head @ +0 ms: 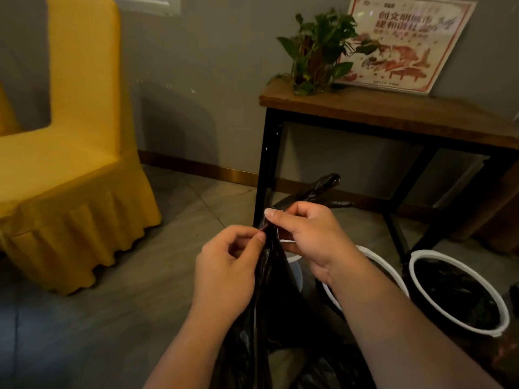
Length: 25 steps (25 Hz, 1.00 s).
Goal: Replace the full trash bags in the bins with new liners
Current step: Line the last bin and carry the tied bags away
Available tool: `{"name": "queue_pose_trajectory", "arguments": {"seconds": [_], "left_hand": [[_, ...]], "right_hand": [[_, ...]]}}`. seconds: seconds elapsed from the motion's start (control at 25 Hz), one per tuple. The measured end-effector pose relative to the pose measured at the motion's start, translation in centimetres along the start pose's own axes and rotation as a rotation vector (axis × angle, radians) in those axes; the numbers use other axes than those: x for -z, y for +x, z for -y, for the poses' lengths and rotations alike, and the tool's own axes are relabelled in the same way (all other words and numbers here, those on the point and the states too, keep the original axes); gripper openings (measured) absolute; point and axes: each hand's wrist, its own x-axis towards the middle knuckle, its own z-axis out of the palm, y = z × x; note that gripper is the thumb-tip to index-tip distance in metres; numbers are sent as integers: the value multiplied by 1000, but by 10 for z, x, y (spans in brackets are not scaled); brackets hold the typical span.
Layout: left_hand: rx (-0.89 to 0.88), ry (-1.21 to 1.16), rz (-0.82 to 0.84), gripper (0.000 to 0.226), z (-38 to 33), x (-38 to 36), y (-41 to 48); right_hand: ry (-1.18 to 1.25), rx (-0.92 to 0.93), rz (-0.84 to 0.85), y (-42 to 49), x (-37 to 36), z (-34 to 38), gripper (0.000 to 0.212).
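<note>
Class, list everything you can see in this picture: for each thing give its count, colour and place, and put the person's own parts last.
Trash bag: one, black, gathered at its neck between both hands.
Bins: two, white-rimmed, on the floor at right; the right one lined in black, the left one mostly hidden by the arm.
Side table: one, wooden top on a black frame, against the wall.
Plant: one, green, on the table.
Poster: one, red and white, leaning on the wall behind the plant.
Chair: one, yellow-covered, at left.
Hands: left hand and right hand, both pinching the bag's neck.
</note>
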Motion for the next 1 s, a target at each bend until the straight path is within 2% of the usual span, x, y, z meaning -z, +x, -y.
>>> {"name": "queue_pose_trajectory", "arguments": {"seconds": [0.12, 0.2, 0.28, 0.36, 0.44, 0.52, 0.68, 0.8, 0.92, 1.0], "left_hand": [[214, -253, -28, 10, -6, 11, 1], [353, -417, -71, 6, -6, 20, 1], [417, -456, -109, 7, -6, 29, 1], [426, -395, -119, 7, -9, 36, 1], [396, -323, -101, 11, -14, 36, 3], [333, -243, -81, 15, -19, 36, 6], [163, -84, 49, 14, -33, 42, 16], [-29, -7, 340, 11, -44, 59, 28], [-155, 65, 549, 20, -61, 83, 31], [-162, 130, 616, 30, -75, 99, 36]], "right_hand": [[66, 106, 38, -5, -15, -7, 21], [22, 163, 88, -7, -9, -9, 24], [-60, 125, 70, -9, 13, -9, 22], [-258, -10, -33, -7, 41, -8, 26], [-613, -154, -171, 1, 66, -7, 35], [-785, -159, -245, 10, 69, -5, 45], [-734, 18, -179, 19, 52, -8, 53], [-622, 125, -96, 23, 50, -10, 64], [-480, 302, 29, 28, 46, -12, 37], [-465, 344, 179, 31, 35, -15, 45]]}}
